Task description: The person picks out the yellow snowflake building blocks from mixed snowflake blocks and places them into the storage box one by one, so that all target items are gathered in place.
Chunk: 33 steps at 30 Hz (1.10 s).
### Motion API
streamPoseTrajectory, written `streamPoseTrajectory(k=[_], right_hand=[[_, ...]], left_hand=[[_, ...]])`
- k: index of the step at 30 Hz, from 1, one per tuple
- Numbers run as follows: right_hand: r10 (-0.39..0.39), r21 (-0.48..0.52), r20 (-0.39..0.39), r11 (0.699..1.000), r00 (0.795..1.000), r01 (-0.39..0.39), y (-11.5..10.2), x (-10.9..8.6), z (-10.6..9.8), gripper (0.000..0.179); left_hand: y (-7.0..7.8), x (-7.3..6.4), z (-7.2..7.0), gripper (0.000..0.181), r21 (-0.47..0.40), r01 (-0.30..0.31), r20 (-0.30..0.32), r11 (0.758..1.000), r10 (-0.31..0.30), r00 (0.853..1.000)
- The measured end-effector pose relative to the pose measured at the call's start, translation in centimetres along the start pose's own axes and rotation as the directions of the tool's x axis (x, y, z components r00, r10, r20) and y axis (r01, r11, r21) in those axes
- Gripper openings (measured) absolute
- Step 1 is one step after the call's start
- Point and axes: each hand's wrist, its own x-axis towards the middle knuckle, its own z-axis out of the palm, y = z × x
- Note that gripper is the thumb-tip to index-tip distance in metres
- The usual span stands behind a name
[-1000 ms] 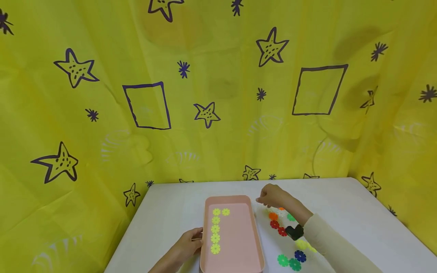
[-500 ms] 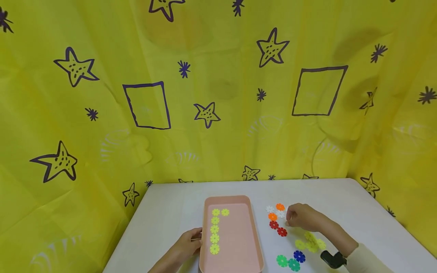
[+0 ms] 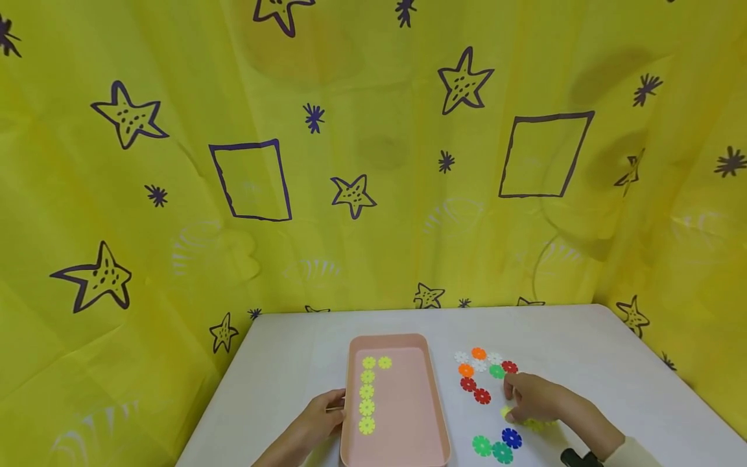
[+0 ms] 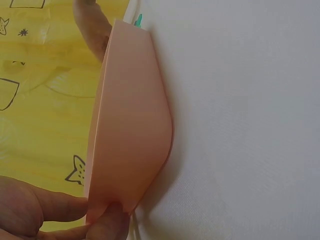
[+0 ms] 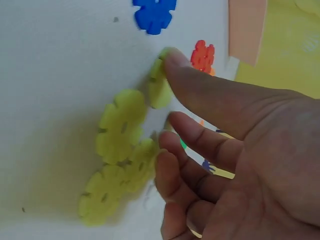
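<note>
Left hand (image 3: 323, 412): thumb and fingers pinch the left wall of a pink, round-cornered rectangular tray (image 3: 405, 408).
Right hand (image 3: 533, 394): loosely bent, thumb touching a yellow flower-shaped disc (image 5: 159, 87), fingertips off across a gap; more yellow discs (image 5: 120, 127) lie just beside.
Inside the tray: six yellow flower discs (image 3: 366, 392), five down the left wall, one right of the topmost; pink floor shows from there to the right wall.
Right of the tray: a strip of white desk (image 3: 280, 350), then red discs (image 3: 482, 396).
Far edge: desk runs on behind the tray to a yellow starfish-print curtain (image 3: 385, 253).
</note>
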Motion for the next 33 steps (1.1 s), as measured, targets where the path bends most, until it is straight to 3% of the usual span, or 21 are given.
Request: streamPoseTrajectory(k=[4, 15, 22, 26, 33], right_hand=[[-0.027, -0.021, -0.040, 0.999, 0.999, 0.026, 0.3, 0.2, 0.0, 0.031], [-0.026, -0.039, -0.045, 0.999, 0.999, 0.025, -0.3, -0.3, 0.3, 0.030], [-0.039, 0.054, -0.043, 0.998, 0.998, 0.041, 0.5, 0.2, 0.1, 0.026], [-0.053, 0.059, -0.034, 0.997, 0.998, 0.055, 1.2, 0.5, -0.3, 0.019], [0.033, 0.100, -0.079, 0.995, 0.996, -0.025, 0.8, 0.1, -0.2, 0.012]], left_hand=[[-0.1, 0.1, 0.1, 0.051, -0.002, -0.001, -0.002, 1.000, 0.001, 1.000], [0.0, 0.2, 0.2, 0.051, 0.008, 0.017, -0.012, 1.000, -0.017, 1.000], [0.1, 0.2, 0.1, 0.051, 0.015, 0.025, -0.006, 1.000, -0.025, 1.000], [0.1, 0.1, 0.0, 0.051, 0.008, 0.010, 0.005, 1.000, -0.010, 1.000], [0.1, 0.1, 0.0, 0.052, 0.009, 0.014, 0.008, 1.000, -0.014, 1.000]])
